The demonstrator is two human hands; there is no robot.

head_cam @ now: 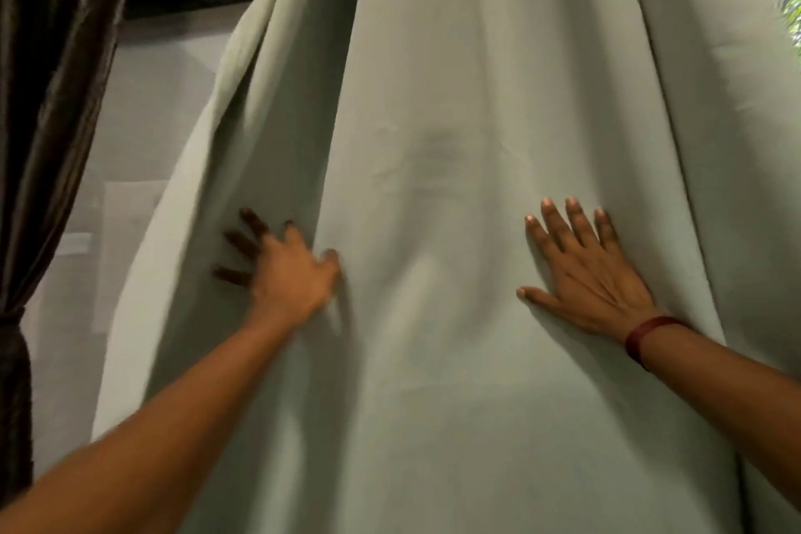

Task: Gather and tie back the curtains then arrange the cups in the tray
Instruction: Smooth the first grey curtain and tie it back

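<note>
- Pale green curtain [433,134], draped in long folds, spread beneath and between both hands.
- Left hand [290,269], laid against a fold, fingers splayed; blurred, nothing plainly grasped.
- Right hand [585,273], pressed flat, fingers straight and apart; red band [646,336] at the wrist.
- Far left of the left hand: dark brown curtain [52,100], cinched low.

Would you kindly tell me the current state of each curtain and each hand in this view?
green curtain: hanging loose, not tied back.
brown curtain: gathered, tied low at the left edge.
left hand: open, fingers spread on the green curtain, blurred.
right hand: open, flat against the green curtain.
</note>
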